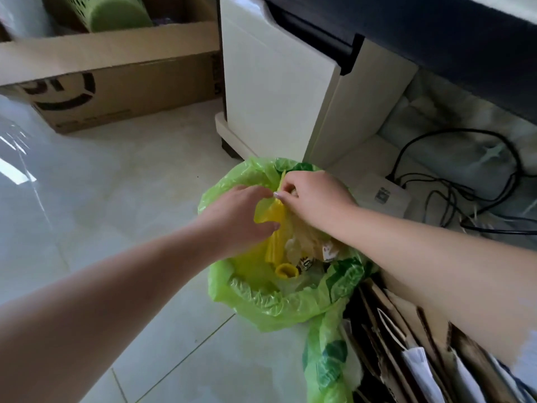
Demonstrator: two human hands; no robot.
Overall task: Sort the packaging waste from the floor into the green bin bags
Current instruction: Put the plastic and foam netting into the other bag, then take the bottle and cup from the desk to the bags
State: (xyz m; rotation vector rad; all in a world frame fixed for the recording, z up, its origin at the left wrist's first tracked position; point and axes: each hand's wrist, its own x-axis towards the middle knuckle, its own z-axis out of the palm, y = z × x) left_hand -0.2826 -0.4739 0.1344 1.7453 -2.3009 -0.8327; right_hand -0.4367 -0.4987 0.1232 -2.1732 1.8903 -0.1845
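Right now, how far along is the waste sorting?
Done: the open green bin bag already holds clear wrappers. In hand: the left hand and right hand both grip a yellow plastic piece over the bag's mouth. Left: the flattened cardboard standing beside the bag looks unsorted. The floor in view shows no loose waste.

Pale glossy floor tiles [139, 175] w/ thin grout lines, window glare at left. Cream cabinet [276, 82] on short dark feet, dark counter edge [421, 21] above. Open cardboard box [122, 82] at upper left, black print on side. Black cables [453, 181] tangled at right, nr white adapter [383, 196].
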